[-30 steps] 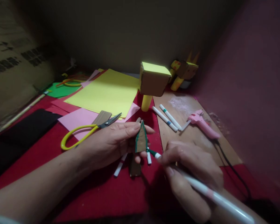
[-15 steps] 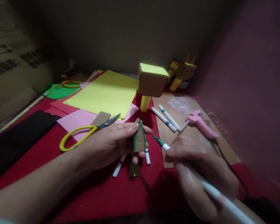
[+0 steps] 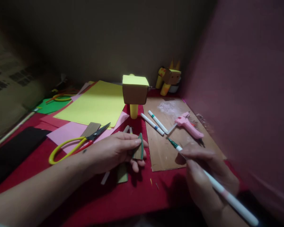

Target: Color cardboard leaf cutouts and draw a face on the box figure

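Between thumb and fingers, my left hand (image 3: pixel 123 149) grips a small pointed cardboard piece (image 3: pixel 138 152) with green-coloured edges, now turned partly side-on. My right hand (image 3: pixel 203 167) holds a white felt-tip marker (image 3: pixel 215 183), its green tip bare and pointing up and left, apart from the cardboard. A strip of cardboard (image 3: pixel 122 174) lies on the red cloth under my left hand, with a white marker partly hidden beside it. Yellow-handled scissors (image 3: pixel 68 146) rest behind my left forearm. Beyond my hands stands a cardboard box head on a yellow tube (image 3: pixel 135 94).
A pink glue gun (image 3: pixel 189 126) and two white markers (image 3: pixel 157 121) lie on a brown board (image 3: pixel 161 157). Yellow paper (image 3: pixel 90 104) tops other coloured sheets at the left. A finished-looking cardboard animal (image 3: pixel 169 77) stands at the back, near the pink wall at the right.
My hands have drawn further apart, with the marker tip now farther from the cardboard. The left hand has tilted the piece, showing its edge. The whole view has shifted a little.
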A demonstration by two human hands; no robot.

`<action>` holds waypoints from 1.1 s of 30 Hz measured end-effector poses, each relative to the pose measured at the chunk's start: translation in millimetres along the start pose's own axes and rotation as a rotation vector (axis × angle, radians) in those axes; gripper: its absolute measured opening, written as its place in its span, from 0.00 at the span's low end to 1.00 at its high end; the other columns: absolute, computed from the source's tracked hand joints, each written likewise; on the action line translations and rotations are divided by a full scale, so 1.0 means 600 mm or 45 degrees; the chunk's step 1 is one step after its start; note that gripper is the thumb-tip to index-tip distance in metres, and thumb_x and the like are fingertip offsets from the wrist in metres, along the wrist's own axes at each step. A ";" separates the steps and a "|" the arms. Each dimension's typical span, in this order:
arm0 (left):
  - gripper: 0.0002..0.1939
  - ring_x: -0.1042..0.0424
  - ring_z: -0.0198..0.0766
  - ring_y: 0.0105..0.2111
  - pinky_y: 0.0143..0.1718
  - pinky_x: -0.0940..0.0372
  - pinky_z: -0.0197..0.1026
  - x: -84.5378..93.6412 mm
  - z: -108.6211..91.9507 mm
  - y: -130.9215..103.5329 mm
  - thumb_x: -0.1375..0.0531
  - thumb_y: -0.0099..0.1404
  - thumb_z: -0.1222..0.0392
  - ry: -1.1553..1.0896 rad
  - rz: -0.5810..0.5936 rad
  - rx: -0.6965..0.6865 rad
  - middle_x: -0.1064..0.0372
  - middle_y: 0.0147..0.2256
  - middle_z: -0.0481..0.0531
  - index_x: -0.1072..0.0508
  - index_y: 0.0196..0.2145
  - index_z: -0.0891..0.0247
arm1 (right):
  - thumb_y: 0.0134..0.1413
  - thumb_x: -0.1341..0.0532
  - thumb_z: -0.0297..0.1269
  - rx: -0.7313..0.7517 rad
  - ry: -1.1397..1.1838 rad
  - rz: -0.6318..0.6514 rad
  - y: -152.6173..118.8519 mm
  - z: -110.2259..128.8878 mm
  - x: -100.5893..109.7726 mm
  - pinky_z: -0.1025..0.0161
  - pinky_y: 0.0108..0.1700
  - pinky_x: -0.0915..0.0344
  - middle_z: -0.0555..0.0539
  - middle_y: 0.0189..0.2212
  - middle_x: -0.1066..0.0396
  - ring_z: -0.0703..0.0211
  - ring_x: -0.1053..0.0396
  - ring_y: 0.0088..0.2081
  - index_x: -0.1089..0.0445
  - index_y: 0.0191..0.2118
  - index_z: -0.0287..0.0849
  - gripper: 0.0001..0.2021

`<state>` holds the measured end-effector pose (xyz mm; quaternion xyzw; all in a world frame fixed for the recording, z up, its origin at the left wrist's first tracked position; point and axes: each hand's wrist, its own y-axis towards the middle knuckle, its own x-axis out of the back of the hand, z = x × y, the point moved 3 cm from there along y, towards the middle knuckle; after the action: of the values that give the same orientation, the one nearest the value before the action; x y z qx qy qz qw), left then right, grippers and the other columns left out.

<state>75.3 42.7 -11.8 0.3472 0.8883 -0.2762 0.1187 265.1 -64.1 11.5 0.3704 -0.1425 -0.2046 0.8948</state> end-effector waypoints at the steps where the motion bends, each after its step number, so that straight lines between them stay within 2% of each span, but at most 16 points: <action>1: 0.08 0.20 0.44 0.27 0.25 0.26 0.39 -0.011 0.001 0.009 0.36 0.67 0.61 0.017 0.019 0.019 0.23 0.31 0.62 0.22 0.37 0.71 | 0.59 0.40 0.23 -0.021 -0.004 -0.020 -0.005 -0.004 0.003 0.64 0.24 0.35 0.52 0.23 0.29 0.60 0.29 0.25 0.24 0.40 0.47 0.12; 6: 0.11 0.22 0.41 0.24 0.25 0.28 0.38 -0.051 0.009 0.053 0.38 0.67 0.57 0.183 0.059 0.138 0.25 0.26 0.57 0.26 0.32 0.69 | 0.57 0.39 0.23 -0.126 -0.050 -0.131 -0.020 -0.017 0.015 0.65 0.25 0.32 0.53 0.23 0.28 0.61 0.28 0.24 0.24 0.35 0.46 0.10; 8: 0.14 0.25 0.39 0.18 0.20 0.32 0.35 -0.058 0.007 0.059 0.42 0.70 0.53 0.424 0.017 0.189 0.24 0.23 0.57 0.28 0.34 0.67 | 0.56 0.39 0.23 -0.149 -0.069 -0.142 -0.021 -0.021 0.020 0.66 0.25 0.31 0.52 0.25 0.26 0.62 0.28 0.24 0.24 0.35 0.46 0.10; 10: 0.16 0.29 0.38 0.13 0.15 0.39 0.34 -0.061 -0.003 0.059 0.44 0.72 0.48 0.732 -0.095 0.173 0.24 0.21 0.55 0.29 0.40 0.65 | 0.55 0.40 0.23 -0.148 -0.073 -0.115 -0.021 -0.023 0.023 0.67 0.24 0.31 0.52 0.25 0.25 0.62 0.27 0.24 0.24 0.36 0.46 0.11; 12: 0.17 0.32 0.38 0.10 0.11 0.44 0.34 -0.058 -0.018 0.051 0.42 0.71 0.47 0.940 -0.242 0.093 0.25 0.19 0.50 0.29 0.47 0.64 | 0.56 0.40 0.23 -0.155 -0.070 -0.097 -0.021 -0.025 0.023 0.67 0.24 0.31 0.52 0.26 0.25 0.62 0.27 0.24 0.25 0.37 0.45 0.11; 14: 0.17 0.32 0.38 0.11 0.12 0.44 0.34 -0.051 -0.036 0.038 0.39 0.69 0.49 1.072 -0.348 -0.065 0.26 0.19 0.47 0.28 0.49 0.62 | 0.56 0.40 0.23 -0.164 -0.065 -0.106 -0.021 -0.024 0.023 0.67 0.25 0.30 0.52 0.27 0.25 0.63 0.27 0.25 0.25 0.37 0.45 0.10; 16: 0.11 0.29 0.37 0.15 0.17 0.42 0.34 -0.039 -0.052 0.019 0.36 0.67 0.53 1.210 -0.385 -0.287 0.26 0.21 0.47 0.24 0.43 0.61 | 0.57 0.40 0.24 -0.195 -0.066 -0.101 -0.021 -0.024 0.022 0.68 0.26 0.28 0.52 0.28 0.25 0.64 0.26 0.25 0.25 0.38 0.45 0.10; 17: 0.09 0.32 0.35 0.15 0.18 0.42 0.34 -0.030 -0.058 0.007 0.35 0.66 0.53 1.310 -0.416 -0.383 0.29 0.19 0.46 0.22 0.40 0.60 | 0.58 0.39 0.25 -0.217 -0.066 -0.088 -0.020 -0.025 0.021 0.68 0.27 0.27 0.53 0.28 0.24 0.64 0.26 0.26 0.25 0.39 0.45 0.10; 19: 0.08 0.33 0.35 0.17 0.20 0.44 0.35 -0.007 -0.062 -0.020 0.33 0.64 0.54 1.470 -0.471 -0.475 0.29 0.20 0.47 0.21 0.39 0.59 | 0.59 0.39 0.26 -0.251 -0.068 -0.034 -0.019 -0.027 0.020 0.68 0.30 0.25 0.53 0.29 0.23 0.64 0.24 0.27 0.24 0.42 0.46 0.10; 21: 0.09 0.32 0.36 0.19 0.21 0.45 0.36 0.013 -0.056 -0.047 0.32 0.63 0.53 1.524 -0.538 -0.485 0.26 0.23 0.49 0.20 0.39 0.58 | 0.61 0.38 0.27 -0.216 -0.072 0.011 -0.019 -0.030 0.020 0.66 0.33 0.23 0.52 0.31 0.21 0.62 0.22 0.29 0.24 0.46 0.46 0.11; 23: 0.12 0.33 0.38 0.19 0.21 0.46 0.37 0.025 -0.038 -0.068 0.31 0.61 0.52 1.544 -0.563 -0.415 0.27 0.22 0.48 0.21 0.42 0.57 | 0.62 0.38 0.28 -0.123 -0.076 0.048 -0.020 -0.030 0.018 0.64 0.36 0.21 0.51 0.32 0.19 0.61 0.22 0.28 0.24 0.48 0.47 0.11; 25: 0.13 0.31 0.41 0.21 0.23 0.44 0.38 0.028 -0.012 -0.082 0.29 0.58 0.52 1.562 -0.580 -0.289 0.26 0.24 0.50 0.22 0.39 0.57 | 0.63 0.37 0.29 -0.062 -0.091 0.076 -0.023 -0.030 0.015 0.63 0.36 0.20 0.50 0.33 0.18 0.61 0.22 0.27 0.25 0.50 0.47 0.12; 27: 0.19 0.26 0.47 0.27 0.27 0.41 0.40 0.026 0.012 -0.092 0.27 0.54 0.49 1.574 -0.689 -0.210 0.23 0.32 0.55 0.23 0.42 0.57 | 0.63 0.37 0.31 -0.085 -0.123 0.068 -0.029 -0.030 0.012 0.62 0.36 0.20 0.49 0.33 0.18 0.60 0.21 0.28 0.25 0.50 0.47 0.12; 29: 0.26 0.26 0.51 0.29 0.28 0.42 0.42 0.023 0.033 -0.097 0.28 0.54 0.44 1.616 -0.779 -0.156 0.23 0.37 0.59 0.24 0.47 0.58 | 0.62 0.37 0.33 -0.165 -0.157 0.033 -0.036 -0.030 0.011 0.64 0.33 0.21 0.48 0.34 0.19 0.59 0.20 0.29 0.27 0.50 0.46 0.12; 31: 0.31 0.26 0.54 0.31 0.28 0.43 0.43 0.018 0.048 -0.100 0.28 0.54 0.43 1.664 -0.844 -0.206 0.24 0.41 0.62 0.25 0.52 0.58 | 0.61 0.37 0.33 -0.223 -0.158 0.021 -0.040 -0.029 0.012 0.65 0.30 0.22 0.47 0.35 0.19 0.59 0.20 0.30 0.27 0.50 0.46 0.11; 33: 0.34 0.26 0.56 0.33 0.29 0.43 0.43 0.013 0.057 -0.101 0.28 0.55 0.44 1.684 -0.876 -0.262 0.24 0.43 0.63 0.27 0.56 0.59 | 0.60 0.37 0.30 -0.197 -0.135 0.048 -0.041 -0.028 0.014 0.66 0.30 0.23 0.47 0.35 0.19 0.60 0.20 0.30 0.28 0.49 0.45 0.12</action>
<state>28.8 -9.0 -18.1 0.1307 0.8540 0.0529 -0.5009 272.9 -73.6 -17.0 0.2861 -0.1804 -0.2174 0.9156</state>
